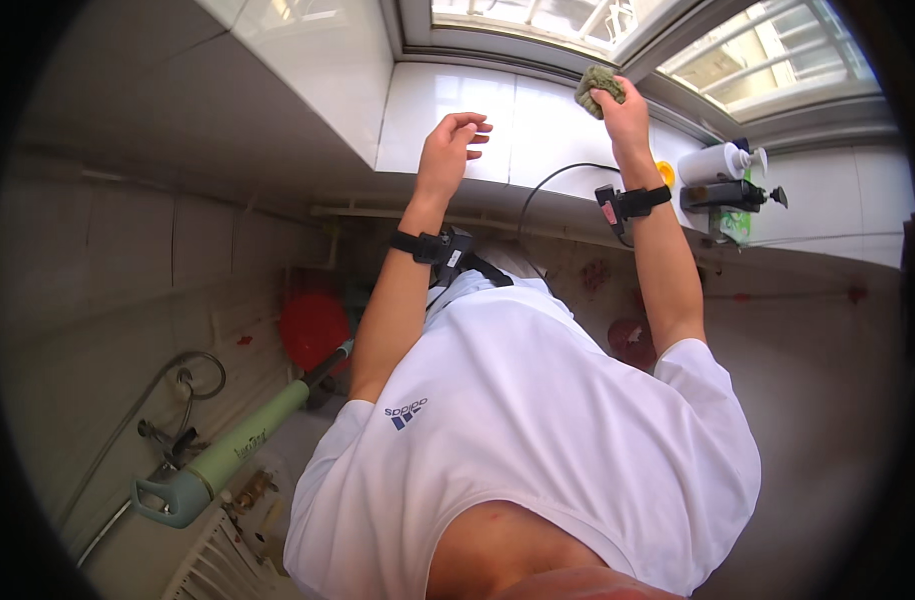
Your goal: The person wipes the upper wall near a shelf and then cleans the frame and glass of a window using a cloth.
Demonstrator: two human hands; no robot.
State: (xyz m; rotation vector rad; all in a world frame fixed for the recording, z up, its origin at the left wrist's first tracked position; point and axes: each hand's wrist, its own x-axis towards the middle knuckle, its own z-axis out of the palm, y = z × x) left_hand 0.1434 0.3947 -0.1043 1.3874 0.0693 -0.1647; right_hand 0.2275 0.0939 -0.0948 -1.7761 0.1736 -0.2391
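My right hand point(624, 112) grips a crumpled green cloth point(599, 91) at the lower edge of the metal window frame point(532, 54). Just under it runs the white tiled windowsill point(551, 120). My left hand point(454, 146) hangs over the left part of the sill, fingers slightly curled and apart, holding nothing. Whether it touches the tiles I cannot tell. Each wrist wears a black strap with a small device.
To the right on the sill lie a white pump bottle point(711, 163), a dark pump bottle point(721, 196), a green pack point(733, 225) and a yellow round object point(665, 174). A black cable point(547, 180) loops below the sill. A green-handled pole point(247, 427) leans at lower left near a red basin point(313, 330).
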